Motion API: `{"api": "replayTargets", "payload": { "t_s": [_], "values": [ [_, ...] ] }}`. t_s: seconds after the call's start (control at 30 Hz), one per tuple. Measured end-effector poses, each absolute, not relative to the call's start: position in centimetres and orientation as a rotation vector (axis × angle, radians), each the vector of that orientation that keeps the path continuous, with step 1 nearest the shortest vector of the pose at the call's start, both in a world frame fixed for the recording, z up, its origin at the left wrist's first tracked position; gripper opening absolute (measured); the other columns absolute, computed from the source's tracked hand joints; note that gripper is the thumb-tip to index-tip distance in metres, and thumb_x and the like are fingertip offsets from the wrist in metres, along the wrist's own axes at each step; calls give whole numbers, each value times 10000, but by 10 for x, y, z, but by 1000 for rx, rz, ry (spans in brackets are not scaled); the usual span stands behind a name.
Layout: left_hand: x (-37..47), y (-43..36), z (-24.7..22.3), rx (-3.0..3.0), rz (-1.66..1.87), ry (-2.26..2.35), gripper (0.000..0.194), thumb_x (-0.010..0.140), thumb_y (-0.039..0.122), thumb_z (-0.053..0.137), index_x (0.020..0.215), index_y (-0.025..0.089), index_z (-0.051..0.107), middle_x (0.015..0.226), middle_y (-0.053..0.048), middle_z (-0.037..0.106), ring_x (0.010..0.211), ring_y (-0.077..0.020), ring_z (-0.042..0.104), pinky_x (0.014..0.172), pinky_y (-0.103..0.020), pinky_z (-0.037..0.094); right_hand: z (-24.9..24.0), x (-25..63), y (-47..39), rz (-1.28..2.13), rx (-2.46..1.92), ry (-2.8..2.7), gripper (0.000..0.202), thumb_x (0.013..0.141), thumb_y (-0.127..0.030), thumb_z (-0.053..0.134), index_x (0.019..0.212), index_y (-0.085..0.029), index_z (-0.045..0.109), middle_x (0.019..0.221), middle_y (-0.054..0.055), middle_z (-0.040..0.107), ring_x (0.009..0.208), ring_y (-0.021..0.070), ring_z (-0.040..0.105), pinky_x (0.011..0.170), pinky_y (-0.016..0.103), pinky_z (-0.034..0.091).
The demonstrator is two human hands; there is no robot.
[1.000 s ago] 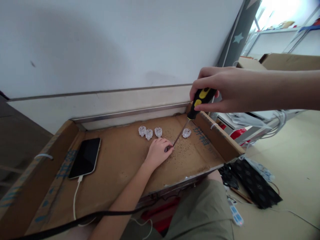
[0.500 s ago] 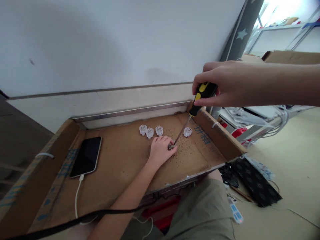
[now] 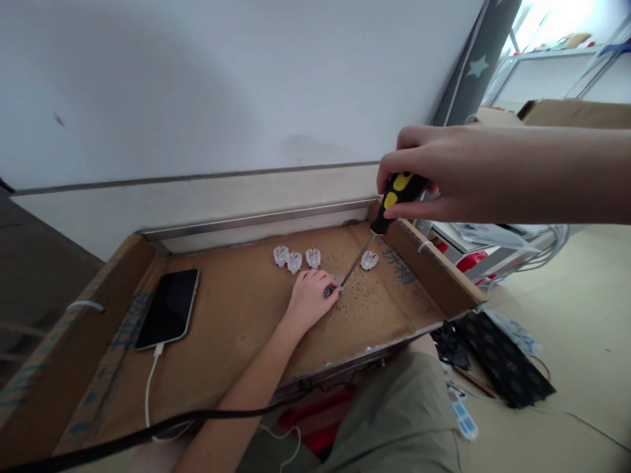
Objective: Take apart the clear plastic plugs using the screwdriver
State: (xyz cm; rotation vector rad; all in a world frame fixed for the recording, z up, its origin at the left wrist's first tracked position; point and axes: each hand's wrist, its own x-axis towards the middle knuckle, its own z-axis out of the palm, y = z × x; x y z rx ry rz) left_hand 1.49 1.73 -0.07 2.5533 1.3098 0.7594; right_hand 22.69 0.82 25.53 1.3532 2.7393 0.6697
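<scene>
My right hand (image 3: 419, 172) is wrapped round the black and yellow handle of a screwdriver (image 3: 393, 199). Its shaft slants down and left to a small clear plug (image 3: 340, 282), which my left hand (image 3: 310, 295) pinches against the cardboard. Fingers partly cover that plug. Just behind my left hand lie three similar clear plugs (image 3: 280, 255) with metal pins upward. Another clear plug (image 3: 369, 260) lies to the right of the screwdriver shaft. Small dark specks are scattered around the working spot.
A cardboard tray (image 3: 236, 309) with raised side walls forms the work surface. On its left lies a phone (image 3: 168, 309) with a white cable (image 3: 152, 381). A black strap (image 3: 197, 416) crosses the foreground. Behind the tray stands a white wall (image 3: 221, 98).
My right hand and the screwdriver handle have dropped slightly. My left fingers have shifted a little left, and more of the clear plug shows at the screwdriver's tip.
</scene>
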Motion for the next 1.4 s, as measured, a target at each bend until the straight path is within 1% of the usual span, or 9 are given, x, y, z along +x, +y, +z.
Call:
{"api": "replayTargets", "payload": {
  "t_s": [0.13, 0.3, 0.43, 0.63, 0.83, 1.0, 1.17, 1.33, 1.4],
  "values": [
    [14, 18, 0, 2555, 773, 1263, 76, 831, 268, 574, 810, 211, 620, 890, -2, 661, 914, -188, 565, 891, -365, 356, 255, 220, -3, 717, 1301, 2738, 371, 805, -642, 347, 1001, -377, 516, 957, 9, 489, 523, 90, 448, 483, 254, 324],
    [15, 18, -1, 2560, 789, 1219, 79, 828, 258, 588, 886, 220, 627, 959, -3, 659, 961, -192, 559, 871, -350, 376, 255, 216, -9, 724, 1291, 2733, 367, 809, -622, 360, 1018, -366, 521, 960, 12, 496, 491, 66, 388, 486, 236, 291],
    [18, 17, -3, 2580, 790, 1217, 99, 833, 248, 579, 898, 220, 647, 991, -7, 660, 964, -191, 557, 875, -349, 389, 256, 216, -2, 715, 1337, 2729, 335, 790, -605, 416, 975, -350, 529, 926, 0, 488, 529, 74, 409, 502, 230, 289],
    [19, 19, -6, 2525, 809, 1242, 96, 837, 266, 577, 869, 231, 661, 990, 9, 664, 960, -182, 556, 866, -343, 403, 260, 216, 13, 602, 1400, 2701, 343, 752, -597, 479, 970, -343, 551, 911, -8, 496, 614, 82, 450, 528, 226, 314],
    [22, 19, -7, 2486, 790, 1277, 84, 835, 263, 571, 844, 229, 648, 959, 10, 662, 946, -184, 555, 854, -344, 404, 262, 212, 17, 595, 1407, 2703, 363, 746, -562, 499, 986, -303, 586, 888, 6, 497, 607, 64, 417, 529, 214, 280],
    [24, 20, -6, 2510, 758, 1321, 89, 830, 276, 572, 821, 213, 635, 919, -1, 658, 919, -192, 553, 834, -349, 395, 261, 209, 18, 589, 1399, 2716, 339, 751, -550, 508, 982, -315, 589, 889, -3, 499, 604, 59, 411, 534, 210, 277],
    [26, 21, -6, 2534, 770, 1328, 128, 838, 307, 576, 775, 206, 623, 882, 5, 664, 905, -191, 555, 862, -363, 361, 261, 208, 18, 581, 1399, 2725, 385, 755, -556, 507, 1003, -278, 603, 899, 11, 495, 610, 56, 406, 545, 216, 285],
    [28, 22, -7, 2526, 780, 1323, 155, 834, 344, 596, 765, 207, 618, 876, 12, 665, 907, -188, 553, 872, -367, 344, 263, 202, 16, 574, 1386, 2726, 314, 743, -494, 550, 971, -284, 602, 889, -2, 492, 588, 45, 391, 556, 215, 288],
    [27, 22, -7, 2538, 793, 1311, 158, 840, 348, 589, 771, 209, 619, 888, 10, 665, 918, -189, 551, 881, -369, 338, 262, 202, 16, 584, 1379, 2732, 312, 746, -499, 544, 972, -291, 597, 886, -4, 491, 589, 46, 395, 557, 217, 295]
  ]
}}
